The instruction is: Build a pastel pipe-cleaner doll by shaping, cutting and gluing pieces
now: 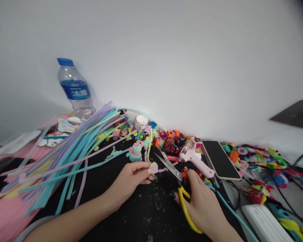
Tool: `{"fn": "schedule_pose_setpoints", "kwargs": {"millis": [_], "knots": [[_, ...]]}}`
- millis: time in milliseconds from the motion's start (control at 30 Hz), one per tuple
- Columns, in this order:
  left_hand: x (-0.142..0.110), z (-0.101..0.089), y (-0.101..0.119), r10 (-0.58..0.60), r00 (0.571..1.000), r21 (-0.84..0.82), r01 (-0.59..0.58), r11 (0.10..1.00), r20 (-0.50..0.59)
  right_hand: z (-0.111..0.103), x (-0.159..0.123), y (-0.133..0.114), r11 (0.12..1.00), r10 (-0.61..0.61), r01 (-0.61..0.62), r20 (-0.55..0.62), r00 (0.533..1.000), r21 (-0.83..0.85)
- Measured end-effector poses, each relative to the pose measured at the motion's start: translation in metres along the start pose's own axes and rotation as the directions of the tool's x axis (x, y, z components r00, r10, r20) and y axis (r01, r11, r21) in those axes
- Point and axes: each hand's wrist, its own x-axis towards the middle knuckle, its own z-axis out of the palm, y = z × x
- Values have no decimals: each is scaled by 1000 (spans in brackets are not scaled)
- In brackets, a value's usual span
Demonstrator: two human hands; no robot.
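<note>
Between the thumb and fingers of my left hand (135,174) is a small coiled pipe cleaner piece (154,167) in yellow and lilac, with a short lilac tail (163,170) pointing right. My right hand (200,200) grips yellow-handled scissors (188,211). Their blades are parted and lie just right of the coiled piece, near its tail. Behind my left hand stands a mint and pink pipe cleaner figure (135,153). A pale yellow pipe cleaner (149,144) rises beside it.
A bundle of pastel pipe cleaners (75,144) spreads across the left. A water bottle (75,89) leans by the wall. To the right lie a pink glue gun (197,161), a phone (221,159), a white power bank (265,223) and cables. Colourful pipe cleaner pieces (262,156) are heaped behind.
</note>
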Motion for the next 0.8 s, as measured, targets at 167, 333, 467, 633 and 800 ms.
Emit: {"fn": "schedule_pose_setpoints", "kwargs": {"millis": [167, 333, 467, 633, 800], "knots": [[0, 1, -3, 22, 1000, 18, -22, 1000, -9, -1, -2, -3, 1000, -22, 22, 18, 1000, -21], [-1, 2, 0, 78, 997, 92, -80, 993, 22, -3, -3, -7, 999, -41, 42, 62, 997, -17], [-2, 2, 3, 86, 996, 145, -88, 986, 22, -4, -2, -8, 1000, -26, 26, 64, 998, -4], [-2, 2, 2, 104, 994, 195, -109, 975, 34, -4, -1, -8, 1000, -27, 27, 55, 998, -3], [-3, 1, 1, 105, 994, 190, -110, 976, 32, -5, -1, -8, 1000, -26, 27, 56, 998, -12]]}}
